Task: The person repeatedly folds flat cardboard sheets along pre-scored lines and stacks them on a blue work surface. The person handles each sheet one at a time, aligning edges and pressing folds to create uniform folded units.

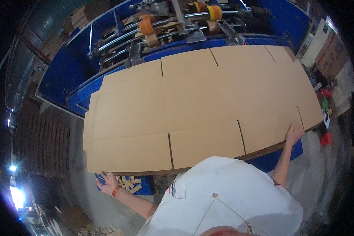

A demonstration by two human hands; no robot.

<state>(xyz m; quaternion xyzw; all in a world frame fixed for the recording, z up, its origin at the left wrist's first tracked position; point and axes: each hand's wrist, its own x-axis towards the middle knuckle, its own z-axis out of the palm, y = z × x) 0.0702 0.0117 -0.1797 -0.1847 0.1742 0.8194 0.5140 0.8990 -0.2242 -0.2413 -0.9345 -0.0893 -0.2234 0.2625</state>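
A large flat sheet of tan cardboard (200,94), a carton blank with slots cut into its long edges, lies in front of me. Brown edges under its near side suggest more sheets beneath. My left hand (109,184) is just off the near left corner, palm partly turned up and fingers apart. I see nothing in it. At the near right edge, beside a slot, my right hand (294,134) rests on the cardboard with its fingers laid over the top. Whether any part of it reaches underneath is hidden.
Beyond the sheet stands a blue machine (76,88) with metal shafts and orange and yellow rollers (146,27). Cardboard scraps (129,183) lie on a blue surface below the near left edge. A stack of brown cardboard (41,137) is at far left; a carton (330,55) is at right.
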